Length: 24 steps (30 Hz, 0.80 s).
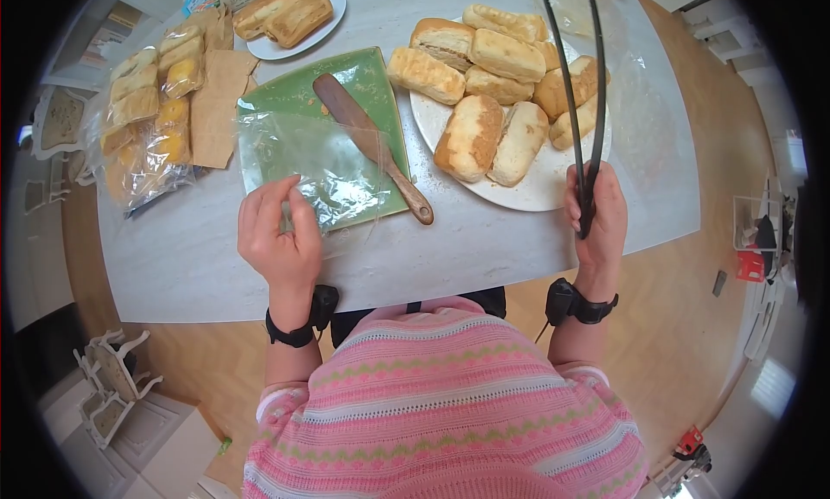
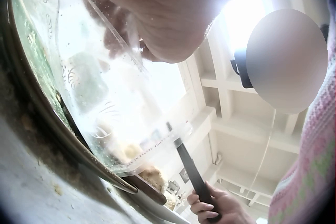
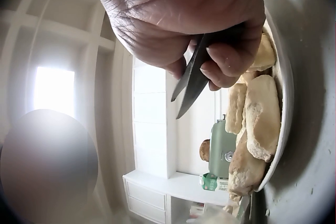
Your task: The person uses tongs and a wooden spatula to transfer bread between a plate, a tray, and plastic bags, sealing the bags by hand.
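My left hand (image 1: 278, 233) pinches the edge of a clear plastic bag (image 2: 86, 85), which spreads over a square green plate (image 1: 367, 77). A wooden spatula (image 1: 346, 110) lies across that plate, partly beneath the bag, its handle past the near corner. In my right hand (image 1: 603, 212) is a pair of long black tongs (image 1: 586, 197), gripped near one end, the arms pointing away from me. Behind and left of the tongs, several bread rolls (image 1: 469, 136) are piled on a round white plate (image 1: 540, 203). The tongs overlap the rolls at the right in the head view.
Packaged buns (image 1: 134, 145) in clear wrap sit at the table's left, beside brown paper (image 1: 214, 110). A small white plate (image 1: 335, 32) with browned bread (image 1: 285, 17) stands at the back. More clear plastic (image 1: 644, 110) lies at the right. The table's front edge is close to my body.
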Each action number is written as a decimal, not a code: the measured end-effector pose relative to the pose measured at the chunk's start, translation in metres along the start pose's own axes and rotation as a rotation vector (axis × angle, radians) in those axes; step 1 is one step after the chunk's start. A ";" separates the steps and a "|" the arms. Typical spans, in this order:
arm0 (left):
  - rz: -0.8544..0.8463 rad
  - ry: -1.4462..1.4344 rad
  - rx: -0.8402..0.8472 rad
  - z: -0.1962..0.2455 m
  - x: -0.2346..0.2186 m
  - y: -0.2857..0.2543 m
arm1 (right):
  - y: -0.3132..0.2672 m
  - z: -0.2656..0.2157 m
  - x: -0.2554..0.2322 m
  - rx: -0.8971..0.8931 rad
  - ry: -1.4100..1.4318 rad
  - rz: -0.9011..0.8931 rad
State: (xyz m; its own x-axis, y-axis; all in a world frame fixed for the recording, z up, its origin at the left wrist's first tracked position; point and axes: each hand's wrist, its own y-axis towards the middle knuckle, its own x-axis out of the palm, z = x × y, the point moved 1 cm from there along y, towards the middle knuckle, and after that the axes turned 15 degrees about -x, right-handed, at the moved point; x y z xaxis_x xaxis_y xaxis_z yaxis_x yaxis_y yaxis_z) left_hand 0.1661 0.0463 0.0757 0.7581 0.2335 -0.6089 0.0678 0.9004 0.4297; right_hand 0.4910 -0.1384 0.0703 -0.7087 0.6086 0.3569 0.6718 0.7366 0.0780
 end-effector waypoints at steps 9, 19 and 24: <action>0.004 0.004 0.000 0.001 0.001 0.000 | -0.017 0.000 -0.002 -0.185 -0.084 -0.071; 0.008 -0.007 0.015 0.001 0.001 0.000 | -0.053 -0.025 -0.008 0.059 -0.189 -0.194; 0.003 -0.005 -0.012 0.000 0.000 -0.001 | -0.075 -0.042 -0.028 0.198 -0.289 -0.144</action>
State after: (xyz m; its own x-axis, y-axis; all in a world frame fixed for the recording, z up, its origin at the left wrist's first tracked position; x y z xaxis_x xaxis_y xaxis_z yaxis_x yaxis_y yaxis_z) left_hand 0.1659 0.0457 0.0753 0.7615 0.2348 -0.6042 0.0577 0.9039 0.4239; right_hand 0.4689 -0.2229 0.0933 -0.8433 0.5321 0.0755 0.5264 0.8462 -0.0830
